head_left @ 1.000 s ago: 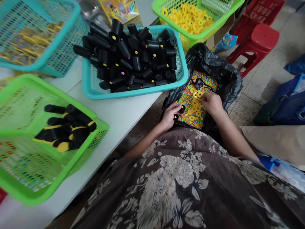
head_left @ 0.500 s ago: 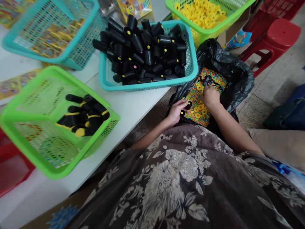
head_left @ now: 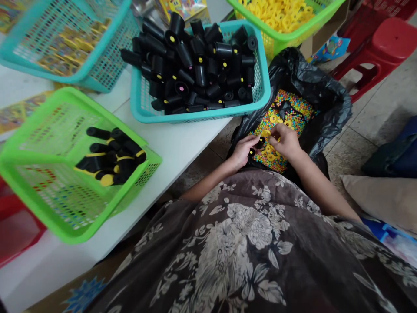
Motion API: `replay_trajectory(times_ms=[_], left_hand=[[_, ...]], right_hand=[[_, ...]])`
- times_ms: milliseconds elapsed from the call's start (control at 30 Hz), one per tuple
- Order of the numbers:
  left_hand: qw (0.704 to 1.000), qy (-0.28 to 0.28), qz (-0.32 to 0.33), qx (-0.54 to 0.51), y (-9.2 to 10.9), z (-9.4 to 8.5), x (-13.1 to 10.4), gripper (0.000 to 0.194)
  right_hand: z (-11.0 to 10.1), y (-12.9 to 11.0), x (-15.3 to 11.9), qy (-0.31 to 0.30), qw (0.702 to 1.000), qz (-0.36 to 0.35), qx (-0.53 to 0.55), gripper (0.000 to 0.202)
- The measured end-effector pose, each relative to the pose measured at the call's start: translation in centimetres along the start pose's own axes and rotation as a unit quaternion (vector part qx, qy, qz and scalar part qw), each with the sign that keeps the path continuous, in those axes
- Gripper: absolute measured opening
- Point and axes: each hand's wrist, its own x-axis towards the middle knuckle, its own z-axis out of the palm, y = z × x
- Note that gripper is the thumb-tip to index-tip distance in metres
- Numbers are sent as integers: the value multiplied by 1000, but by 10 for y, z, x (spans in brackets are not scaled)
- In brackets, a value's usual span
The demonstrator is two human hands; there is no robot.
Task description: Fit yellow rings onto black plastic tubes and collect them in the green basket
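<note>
My left hand (head_left: 243, 151) is closed around black plastic cylinders (head_left: 251, 152), two of whose ends with yellow dots show past the fingers. Close on its right, my right hand (head_left: 285, 140) has its fingers bent together in a pinch; what they hold, if anything, is too small to make out. Both hands are over a box or tub lined with a black plastic bag (head_left: 329, 98). Inside it lie many small coloured beads (head_left: 295, 99), with several yellow ring-shaped pieces (head_left: 270, 156) on top. A dark black piece (head_left: 286, 108) rests among the beads.
On the white table (head_left: 182, 143) stand a turquoise basket (head_left: 200, 114) heaped with black cylinders, a green basket (head_left: 76, 195) with black and yellow pieces, and another turquoise basket (head_left: 109, 65). Beyond are a green basket of yellow rings (head_left: 283, 15) and a red stool (head_left: 387, 43).
My right hand has come up from the dark piece in the beads, moving left towards my left hand. The left hand keeps its hold on the black cylinders.
</note>
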Motion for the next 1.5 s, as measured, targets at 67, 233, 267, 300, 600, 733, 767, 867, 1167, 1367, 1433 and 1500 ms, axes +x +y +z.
replay_trajectory(times_ms=[67, 233, 267, 300, 600, 733, 767, 867, 1167, 1367, 1433, 1500], left_hand=[[1000, -2, 2, 7, 0, 0, 0, 30], [1000, -11, 22, 4, 1, 0, -3, 33], [1000, -13, 29, 3, 2, 1, -3, 33], [999, -14, 33, 3, 2, 1, -3, 32], [998, -38, 52, 12, 9, 8, -7, 30], [991, -80, 95, 56, 6, 4, -6, 43], [988, -82, 107, 72, 4, 3, -5, 44], [980, -72, 131, 131, 0, -1, 0, 47], [957, -46, 181, 224, -2, -2, 6, 42], [957, -50, 186, 217, -5, -3, 7, 35], [955, -46, 185, 226, -5, -4, 7, 36], [955, -41, 185, 229, -3, -3, 6, 39]], right_hand=[[0, -5, -7, -3, 998, -46, -43, 11], [-1, -14, -17, -8, 993, -113, -37, 18], [0, -16, -18, -2, 994, -114, -6, 17], [2, -18, -18, 9, 994, -105, 29, 16], [21, -19, -14, 136, 947, 40, 288, 28], [19, -17, -14, 93, 904, 69, 411, 30], [18, -17, -14, 79, 885, 92, 450, 32], [17, -19, -13, 43, 812, 178, 554, 46], [18, -22, -10, 60, 781, 230, 577, 45], [15, -16, -8, 53, 805, 235, 542, 44], [14, -15, -8, 31, 796, 242, 554, 46], [13, -15, -7, 3, 777, 257, 575, 48]])
